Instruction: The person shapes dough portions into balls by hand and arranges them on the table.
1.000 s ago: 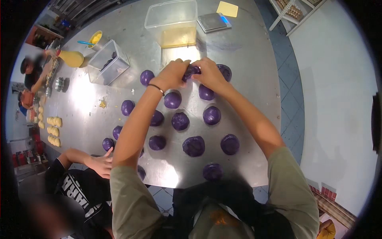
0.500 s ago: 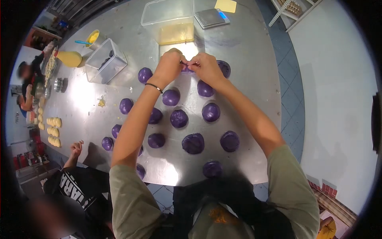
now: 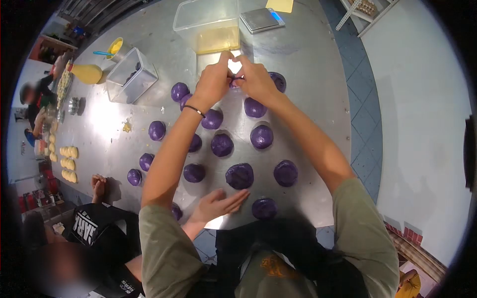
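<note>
- Left hand (image 3: 212,82), wearing a dark wristband (image 3: 194,110): raised at the far part of the group, fingers bent inward, thumb side clamped on a purple dough piece (image 3: 237,83); the exact fingertip contact is partly hidden.
- Right hand (image 3: 257,83): opposite the left, fingers likewise curled and pinched on the same piece.
- Purple dough piece: held between the two hands, just in front of a clear container (image 3: 206,25) with yellow liquid in its lower part.
- Dough balls: one (image 3: 278,82) lies just beside the right hand, another (image 3: 255,107) near the right wrist; a third (image 3: 179,92) sits to the left of the left hand. Others are spread toward the near edge of the metal table (image 3: 318,64).
- Co-worker's hand (image 3: 213,206): reaches in from the left, palm partly turned, fingers extended and close together just below a large dough ball (image 3: 240,176); whether they touch it cannot be told.
- Far side: a digital scale (image 3: 259,20) stands right of the container, near a yellow card (image 3: 280,5).
- Left side: a clear bin (image 3: 145,84) holds dark purple material; beside it stands a cup (image 3: 119,55) of yellow filling with a blue-handled utensil (image 3: 103,53).
</note>
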`<state>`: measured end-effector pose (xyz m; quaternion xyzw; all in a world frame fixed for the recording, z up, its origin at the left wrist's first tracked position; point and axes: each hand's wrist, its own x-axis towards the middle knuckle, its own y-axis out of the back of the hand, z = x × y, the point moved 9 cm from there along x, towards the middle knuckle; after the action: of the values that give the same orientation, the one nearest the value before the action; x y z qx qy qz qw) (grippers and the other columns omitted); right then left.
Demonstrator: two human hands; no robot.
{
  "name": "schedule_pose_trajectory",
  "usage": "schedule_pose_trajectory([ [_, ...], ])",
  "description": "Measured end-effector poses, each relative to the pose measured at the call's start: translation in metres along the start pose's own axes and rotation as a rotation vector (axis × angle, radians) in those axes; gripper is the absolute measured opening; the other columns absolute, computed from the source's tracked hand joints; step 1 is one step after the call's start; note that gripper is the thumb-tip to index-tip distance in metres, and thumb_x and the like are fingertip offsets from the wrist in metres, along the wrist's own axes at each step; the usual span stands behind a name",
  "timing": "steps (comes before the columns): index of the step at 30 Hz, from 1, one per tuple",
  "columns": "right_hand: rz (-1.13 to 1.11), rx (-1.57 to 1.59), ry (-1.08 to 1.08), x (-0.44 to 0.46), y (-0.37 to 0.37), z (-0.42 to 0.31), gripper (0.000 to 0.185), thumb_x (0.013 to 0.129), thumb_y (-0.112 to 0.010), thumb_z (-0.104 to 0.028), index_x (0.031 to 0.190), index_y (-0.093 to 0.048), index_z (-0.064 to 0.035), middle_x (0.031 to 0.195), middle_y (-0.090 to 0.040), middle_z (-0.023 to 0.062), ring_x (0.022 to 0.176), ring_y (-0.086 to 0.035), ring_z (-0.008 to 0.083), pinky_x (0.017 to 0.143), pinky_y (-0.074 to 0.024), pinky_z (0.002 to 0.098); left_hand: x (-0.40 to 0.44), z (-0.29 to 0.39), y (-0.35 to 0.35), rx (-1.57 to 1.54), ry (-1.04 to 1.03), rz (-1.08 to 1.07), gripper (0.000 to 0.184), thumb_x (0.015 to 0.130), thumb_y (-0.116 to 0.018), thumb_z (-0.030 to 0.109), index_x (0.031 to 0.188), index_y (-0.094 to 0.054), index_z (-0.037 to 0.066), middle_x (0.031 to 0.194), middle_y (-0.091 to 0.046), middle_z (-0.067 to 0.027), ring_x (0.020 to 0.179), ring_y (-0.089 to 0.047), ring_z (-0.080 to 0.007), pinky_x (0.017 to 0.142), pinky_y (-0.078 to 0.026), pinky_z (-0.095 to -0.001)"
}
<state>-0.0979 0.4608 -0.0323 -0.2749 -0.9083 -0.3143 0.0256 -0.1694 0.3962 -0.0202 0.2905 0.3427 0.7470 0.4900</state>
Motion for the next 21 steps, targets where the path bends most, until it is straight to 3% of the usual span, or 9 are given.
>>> schedule_pose_trajectory([
  [4,-0.053,-0.080,-0.098,0.010,-0.005,0.014,0.033,0.071,-0.074,-0.005,0.102,-0.061,-0.0027,0.076,-0.067,0.0134,0.079,-0.065,0.0325,0.070,-0.0481,0.0423,-0.003,0.012,0.007,-0.157,-0.016,-0.012,0.061,0.074,-0.052,-0.016,0.126,-0.033,0.010,0.104,-0.062,-0.0229,0.081,-0.066,-0.0365,0.071,-0.051,-0.0385],
  [6,-0.117,-0.139,-0.026,0.014,-0.006,0.009,0.028,0.072,-0.074,-0.009,0.096,-0.064,-0.0035,0.077,-0.067,0.0133,0.079,-0.064,0.0324,0.070,-0.0482,0.0418,-0.005,0.018,0.023,-0.117,-0.065,0.072,0.060,0.073,-0.051,-0.013,0.126,-0.035,0.009,0.116,-0.054,-0.0264,0.089,-0.063,-0.0391,0.077,-0.050,-0.0401],
  [8,-0.110,-0.247,0.122,0.014,-0.007,0.000,0.015,0.073,-0.074,-0.016,0.081,-0.067,-0.0053,0.079,-0.067,0.0135,0.078,-0.063,0.0316,0.070,-0.0483,0.0407,-0.006,0.002,0.021,0.061,-0.024,0.048,0.059,0.073,-0.054,-0.011,0.126,-0.037,0.008,0.116,-0.053,-0.0265,0.092,-0.061,-0.0399,0.080,-0.048,-0.0412],
  [10,-0.034,-0.282,0.218,0.013,-0.003,-0.002,0.015,0.073,-0.074,-0.015,0.082,-0.067,-0.0058,0.080,-0.067,0.0141,0.078,-0.063,0.0316,0.070,-0.0482,0.0414,-0.007,-0.024,0.009,0.223,0.117,-0.076,0.057,0.068,-0.067,-0.002,0.121,-0.045,0.004,0.109,-0.056,-0.0250,0.099,-0.055,-0.0416,0.085,-0.045,-0.0444],
  [11,0.046,-0.318,0.317,0.012,0.001,-0.008,0.015,0.073,-0.074,-0.015,0.083,-0.067,-0.0062,0.080,-0.067,0.0147,0.079,-0.063,0.0316,0.071,-0.0481,0.0421,-0.009,-0.026,0.005,0.223,0.121,-0.074,0.057,0.068,-0.067,-0.002,0.121,-0.045,0.004,0.109,-0.056,-0.0250,0.099,-0.055,-0.0416,0.085,-0.045,-0.0444],
  [13,0.022,-0.305,0.317,0.016,-0.004,-0.003,0.016,0.073,-0.074,-0.014,0.083,-0.066,-0.0052,0.080,-0.067,0.0150,0.078,-0.064,0.0315,0.070,-0.0487,0.0416,-0.011,-0.020,-0.012,0.211,0.033,-0.122,0.058,0.065,-0.073,0.002,0.118,-0.048,0.003,0.102,-0.059,-0.0234,0.097,-0.057,-0.0406,0.083,-0.046,-0.0445],
  [15,0.002,-0.295,0.311,0.018,-0.005,-0.004,0.017,0.073,-0.074,-0.014,0.084,-0.065,-0.0042,0.079,-0.067,0.0153,0.077,-0.065,0.0314,0.070,-0.0493,0.0410,-0.007,-0.022,-0.013,0.232,0.071,-0.095,0.063,0.064,-0.078,0.008,0.119,-0.048,0.003,0.094,-0.062,-0.0213,0.093,-0.059,-0.0394,0.081,-0.048,-0.0427],
  [17,-0.115,-0.044,0.000,0.022,-0.012,0.021,0.027,0.073,-0.074,-0.012,0.093,-0.060,-0.0015,0.079,-0.068,0.0156,0.076,-0.067,0.0298,0.068,-0.0510,0.0381,-0.005,-0.021,-0.008,0.054,0.074,-0.038,0.059,0.066,-0.078,0.011,0.116,-0.051,-0.001,0.088,-0.063,-0.0243,0.087,-0.060,-0.0406,0.076,-0.048,-0.0464],
  [21,-0.055,0.092,-0.129,0.018,-0.006,0.022,0.037,0.068,-0.075,-0.010,0.097,-0.053,-0.0012,0.079,-0.068,0.0151,0.076,-0.068,0.0323,0.071,-0.0520,0.0391,-0.004,0.006,-0.003,0.018,0.100,-0.057,0.053,0.063,-0.082,0.016,0.109,-0.059,-0.001,0.086,-0.066,-0.0207,0.082,-0.063,-0.0371,0.072,-0.050,-0.0391],
])
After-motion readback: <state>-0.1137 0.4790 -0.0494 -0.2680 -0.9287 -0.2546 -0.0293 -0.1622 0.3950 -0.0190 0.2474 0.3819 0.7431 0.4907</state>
